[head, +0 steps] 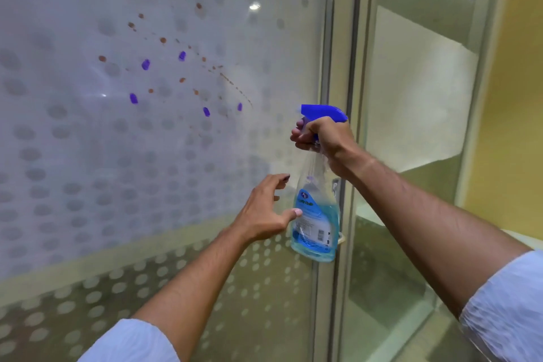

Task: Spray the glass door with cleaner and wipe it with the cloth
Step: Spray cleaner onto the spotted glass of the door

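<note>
The glass door (pixel 164 156) fills the left and middle of the view, a flat pane covered in frosted film patterned with rows of grey oval dots; below a pale horizontal band the film turns clear with lighter dots. Across its upper middle sit brown spots (pixel 162 40), round and smeared, trailing into a thin dotted streak, and among them several small purple blobs (pixel 145 64). A smooth metal frame (pixel 342 67) runs upright along the door's right edge, with a clear glass panel (pixel 417 97) beyond it and a yellow wall (pixel 517 97) at far right.

Both forearms reach in from below, each with a pale blue cloth sleeve (pixel 505 303) rolled back.

The bottle (pixel 316 220) hangs upright just in front of the frame: clear plastic, tapering to a narrow neck, about half full of blue liquid, with a blue label and a blue trigger head aimed left at the door. The right hand (pixel 323 138) grips its neck, fingers curled round the trigger. The left hand (pixel 264 211) holds nothing, fingers spread and loosely bent, thumb tip at the bottle's side; whether it touches is unclear.
</note>
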Available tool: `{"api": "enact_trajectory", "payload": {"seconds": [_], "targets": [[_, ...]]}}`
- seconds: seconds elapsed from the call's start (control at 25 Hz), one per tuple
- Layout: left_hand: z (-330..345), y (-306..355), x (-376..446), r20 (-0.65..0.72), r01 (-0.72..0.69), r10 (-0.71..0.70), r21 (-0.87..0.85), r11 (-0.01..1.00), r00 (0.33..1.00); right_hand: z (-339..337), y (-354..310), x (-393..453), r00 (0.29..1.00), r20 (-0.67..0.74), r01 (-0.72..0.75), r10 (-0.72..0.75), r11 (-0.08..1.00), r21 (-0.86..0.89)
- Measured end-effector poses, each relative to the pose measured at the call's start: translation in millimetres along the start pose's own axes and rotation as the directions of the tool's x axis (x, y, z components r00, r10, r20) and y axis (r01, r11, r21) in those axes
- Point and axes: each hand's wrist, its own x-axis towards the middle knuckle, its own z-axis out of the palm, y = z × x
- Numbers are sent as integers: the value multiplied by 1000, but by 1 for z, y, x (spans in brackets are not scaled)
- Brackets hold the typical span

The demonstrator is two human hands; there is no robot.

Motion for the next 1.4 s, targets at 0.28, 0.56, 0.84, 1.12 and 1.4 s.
{"api": "enact_trajectory", "payload": {"seconds": [0.28,0.56,0.84,1.12,1.4], "targets": [[91,12,21,208,131,-65,-319,939,976,-87,32,-12,999,17,-46,46,999,14],[201,57,59,404,187,-24,-369,911,914,-211,52,-5,998,-9,-61,61,997,-49],[309,110,98,454,178,30,-408,895,890,-337,53,-2,998,-61,-33,25,991,-129],[391,150,133,446,106,129,-465,879,886,-434,49,-8,985,-165,-107,42,907,-408],[475,164,186,472,110,181,-524,845,863,-544,79,-15,940,-218,-342,263,736,-584]]}}
